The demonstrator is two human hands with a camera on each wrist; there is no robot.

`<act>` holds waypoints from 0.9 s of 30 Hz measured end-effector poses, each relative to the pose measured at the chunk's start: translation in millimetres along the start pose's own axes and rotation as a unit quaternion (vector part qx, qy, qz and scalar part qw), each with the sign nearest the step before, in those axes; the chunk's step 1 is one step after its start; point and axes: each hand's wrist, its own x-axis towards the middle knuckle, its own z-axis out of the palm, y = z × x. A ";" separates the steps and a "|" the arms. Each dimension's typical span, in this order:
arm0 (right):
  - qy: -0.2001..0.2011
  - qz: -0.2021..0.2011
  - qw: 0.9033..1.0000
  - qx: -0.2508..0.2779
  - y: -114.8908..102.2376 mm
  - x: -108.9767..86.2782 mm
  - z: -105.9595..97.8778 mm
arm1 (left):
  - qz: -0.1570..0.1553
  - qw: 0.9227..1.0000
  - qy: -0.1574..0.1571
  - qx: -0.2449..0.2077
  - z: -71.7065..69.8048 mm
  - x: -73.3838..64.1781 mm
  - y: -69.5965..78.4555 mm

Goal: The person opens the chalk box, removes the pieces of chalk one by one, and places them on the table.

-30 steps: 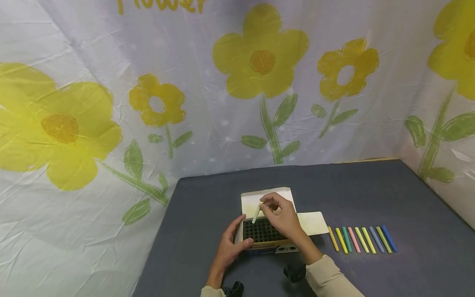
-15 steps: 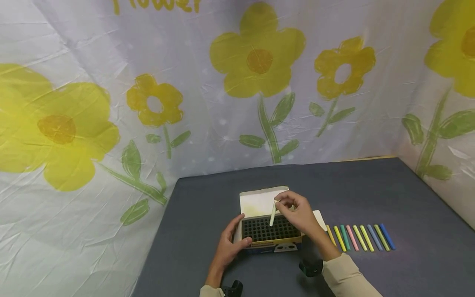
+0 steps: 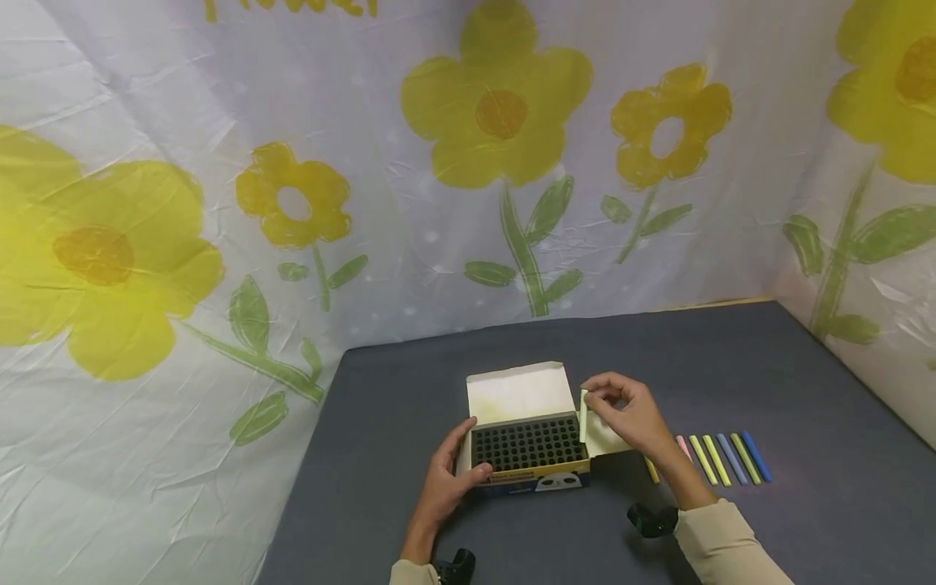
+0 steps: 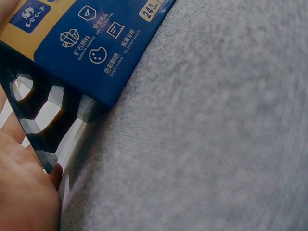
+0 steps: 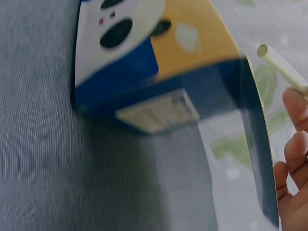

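A printed chalk box (image 3: pixel 570 478), blue and yellow with a panda, stands on the table with its flaps raised. It contains a black insert full of round holes. My left hand (image 3: pixel 448 471) grips the left end, thumb along the front edge and fingers at the side; the left wrist view shows the box's blue face (image 4: pixel 96 53) beside the palm. Between thumb and fingers, my right hand (image 3: pixel 630 416) pinches a pale yellow-green chalk stick (image 3: pixel 582 416), near upright over the right end of the insert. Its free end (image 5: pixel 274 60) shows above the side flap (image 5: pixel 257 144).
Right of the box lies a row of colored chalk sticks, among them a blue one (image 3: pixel 756 457), partly covered by the right forearm. The white lid (image 3: pixel 521 394) stands up behind the box. A flower-printed cloth (image 3: pixel 409 268) hangs behind the dark table (image 3: pixel 409 382).
My right hand has moved right with the chalk stick, from the insert's left part to its right end. The left hand keeps its grip on the box. The head view has shifted slightly.
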 end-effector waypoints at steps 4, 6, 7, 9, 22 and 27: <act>0.007 0.013 1.000 -0.015 2.8 -4.7 -14.8 | -0.001 1.000 0.005 0.002 -0.2 -0.1 0.1; 0.011 0.027 0.999 -0.028 3.3 -7.4 -22.1 | -0.002 1.000 0.006 0.004 -0.2 -0.2 0.4; 0.014 0.034 0.999 -0.035 3.8 -8.9 -25.9 | -0.001 1.000 0.006 0.005 -0.3 -0.1 0.6; 0.019 0.041 0.998 -0.050 5.0 -12.0 -33.7 | 0.000 1.000 0.006 0.009 -0.4 0.0 0.6; 0.050 0.084 0.985 -0.143 19.7 -37.2 -98.8 | -0.006 1.000 0.000 0.001 0.3 2.3 -0.1; 0.063 0.112 0.978 -0.163 33.3 -55.0 -126.8 | -0.005 1.000 -0.001 0.003 0.3 1.3 0.2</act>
